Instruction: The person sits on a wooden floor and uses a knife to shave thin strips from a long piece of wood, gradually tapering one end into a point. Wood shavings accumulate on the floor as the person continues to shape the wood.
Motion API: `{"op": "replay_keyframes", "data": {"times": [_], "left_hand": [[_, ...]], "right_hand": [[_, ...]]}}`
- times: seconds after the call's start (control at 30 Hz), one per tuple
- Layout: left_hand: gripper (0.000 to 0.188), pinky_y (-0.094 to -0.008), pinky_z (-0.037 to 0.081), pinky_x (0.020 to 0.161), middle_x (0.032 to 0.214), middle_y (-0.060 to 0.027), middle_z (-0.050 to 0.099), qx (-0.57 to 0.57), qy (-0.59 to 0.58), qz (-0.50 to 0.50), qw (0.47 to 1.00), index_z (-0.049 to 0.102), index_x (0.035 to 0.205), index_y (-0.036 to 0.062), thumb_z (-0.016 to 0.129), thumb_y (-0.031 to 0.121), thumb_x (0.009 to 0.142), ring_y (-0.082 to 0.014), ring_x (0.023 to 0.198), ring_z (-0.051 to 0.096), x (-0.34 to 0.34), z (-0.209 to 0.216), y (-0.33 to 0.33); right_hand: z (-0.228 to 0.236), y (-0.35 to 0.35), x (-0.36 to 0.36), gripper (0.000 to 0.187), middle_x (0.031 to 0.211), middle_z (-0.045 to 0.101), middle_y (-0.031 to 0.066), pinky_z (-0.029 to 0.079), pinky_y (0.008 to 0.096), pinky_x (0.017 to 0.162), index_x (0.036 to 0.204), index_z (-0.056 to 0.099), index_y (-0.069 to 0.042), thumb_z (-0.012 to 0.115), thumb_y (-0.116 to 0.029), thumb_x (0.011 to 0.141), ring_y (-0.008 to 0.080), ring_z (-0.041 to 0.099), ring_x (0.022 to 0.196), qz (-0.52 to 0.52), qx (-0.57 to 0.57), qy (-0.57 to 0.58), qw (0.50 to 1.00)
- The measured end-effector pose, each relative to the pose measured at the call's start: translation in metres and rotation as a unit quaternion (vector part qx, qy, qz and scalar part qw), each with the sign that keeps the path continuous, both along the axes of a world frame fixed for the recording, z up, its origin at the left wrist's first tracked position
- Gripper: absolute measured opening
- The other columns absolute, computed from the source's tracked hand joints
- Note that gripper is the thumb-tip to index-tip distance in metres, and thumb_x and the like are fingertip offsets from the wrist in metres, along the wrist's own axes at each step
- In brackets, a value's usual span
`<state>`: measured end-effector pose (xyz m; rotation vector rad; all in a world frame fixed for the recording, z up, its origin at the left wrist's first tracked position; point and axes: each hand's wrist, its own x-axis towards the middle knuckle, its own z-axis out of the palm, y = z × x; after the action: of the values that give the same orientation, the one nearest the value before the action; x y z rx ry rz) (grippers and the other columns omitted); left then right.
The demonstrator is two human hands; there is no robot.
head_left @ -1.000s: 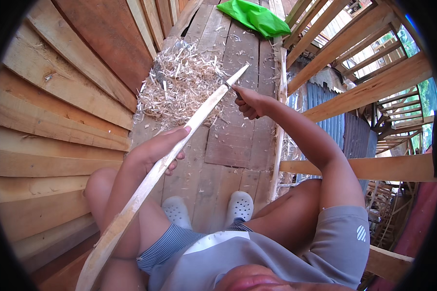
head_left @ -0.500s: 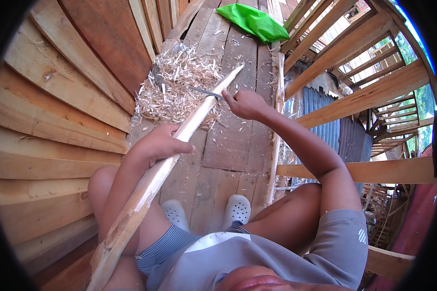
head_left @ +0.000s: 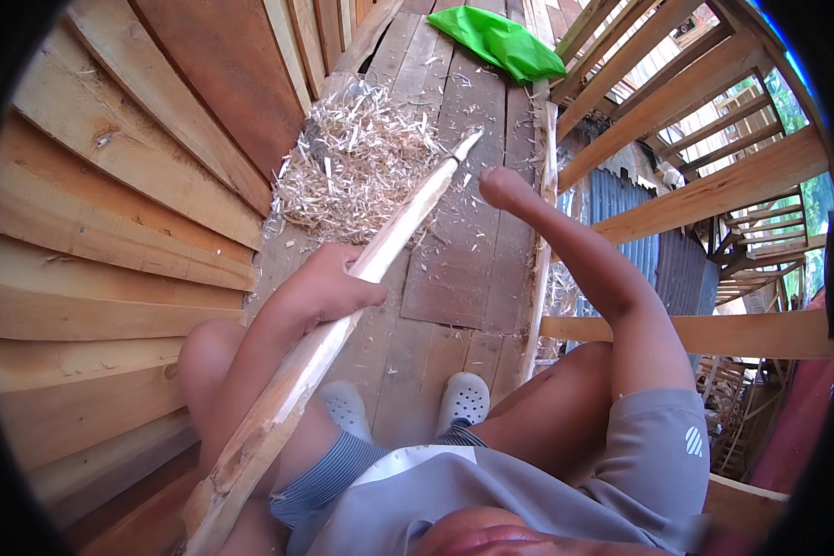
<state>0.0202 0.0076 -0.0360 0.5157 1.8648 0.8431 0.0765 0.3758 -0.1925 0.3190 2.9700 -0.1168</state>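
Note:
A long pale wooden pole (head_left: 329, 338) slants from beside my lap up toward the shavings, its far end whittled to a narrow tip. My left hand (head_left: 338, 283) is wrapped round the pole near its middle, thumb across the top. My right hand (head_left: 507, 188) is closed in a fist just right of the pole's far end. A thin dark knife blade (head_left: 455, 156) lies across the pole close to the tip. The knife's handle is hidden in my right fist, and the blade is partly blurred.
Curled wood shavings (head_left: 352, 176) are heaped on the plank floor (head_left: 454, 278) ahead. Beyond lies a bright green bag (head_left: 496, 42). A board wall (head_left: 111, 269) rises at left; wooden rails (head_left: 713, 181) run along the right. My feet wear pale clogs (head_left: 464, 400).
My right hand and the knife have moved forward along the pole, toward its tip. My left hand keeps its hold on the pole.

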Motion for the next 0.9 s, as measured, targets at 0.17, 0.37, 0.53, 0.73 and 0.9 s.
{"op": "replay_keyframes", "data": {"times": [0.17, 0.37, 0.53, 0.73, 0.9], "left_hand": [[0.046, -0.0276, 0.047, 0.075, 0.089, -0.0085, 0.067, -0.012, 0.012, 0.042, 0.999, 0.064, 0.115, -0.0023, 0.07, 0.014, 0.072, -0.0132, 0.081, 0.06, 0.0, -0.002, -0.019], [0.039, -0.0287, 0.049, 0.068, 0.079, -0.0076, 0.065, 0.032, -0.024, 0.06, 0.997, 0.068, 0.104, -0.0017, 0.073, 0.014, 0.068, -0.013, 0.071, 0.059, -0.006, -0.016, -0.009], [0.041, -0.028, 0.049, 0.066, 0.078, -0.0079, 0.066, 0.028, -0.018, 0.02, 0.999, 0.068, 0.103, -0.0024, 0.074, 0.017, 0.067, -0.0133, 0.07, 0.06, 0.013, -0.009, -0.011], [0.045, -0.0286, 0.049, 0.07, 0.081, -0.0095, 0.068, -0.009, -0.022, 0.052, 0.998, 0.068, 0.108, -0.0016, 0.074, 0.017, 0.068, -0.0149, 0.073, 0.062, 0.008, -0.007, -0.025], [0.049, -0.0292, 0.049, 0.072, 0.087, -0.0107, 0.068, 0.022, -0.033, 0.004, 0.999, 0.065, 0.113, -0.0018, 0.074, 0.018, 0.069, -0.0164, 0.076, 0.062, 0.009, 0.001, -0.01]], "right_hand": [[0.088, -0.125, 0.0, 0.043, 0.088, 0.064, 0.0308, 0.048, 0.0552, 0.078, 0.084, 0.061, 0.008, 0.036, -0.026, 0.091, 0.0497, 0.061, 0.084, -0.018, -0.131, -0.04, 0.99], [0.069, -0.068, -0.023, 0.043, 0.09, 0.066, 0.0279, 0.052, 0.0518, 0.075, 0.087, 0.065, 0.007, 0.036, -0.025, 0.091, 0.043, 0.066, 0.083, -0.13, -0.073, -0.021, 0.989], [0.007, 0.036, 0.019, 0.033, 0.086, 0.067, 0.0276, 0.055, 0.0474, 0.069, 0.087, 0.064, 0.007, 0.037, -0.011, 0.088, 0.0421, 0.067, 0.08, -0.047, -0.032, -0.146, 0.988], [0.086, -0.112, -0.01, 0.024, 0.082, 0.066, 0.026, 0.055, 0.0486, 0.066, 0.088, 0.064, 0.003, 0.047, -0.014, 0.089, 0.0394, 0.068, 0.077, 0.084, -0.034, -0.034, 0.995], [0.057, -0.082, 0.005, 0.028, 0.067, 0.061, 0.0244, 0.049, 0.0531, 0.046, 0.081, 0.055, 0.006, 0.044, -0.017, 0.091, 0.0411, 0.062, 0.054, 0.108, 0.002, 0.067, 0.992]]}}
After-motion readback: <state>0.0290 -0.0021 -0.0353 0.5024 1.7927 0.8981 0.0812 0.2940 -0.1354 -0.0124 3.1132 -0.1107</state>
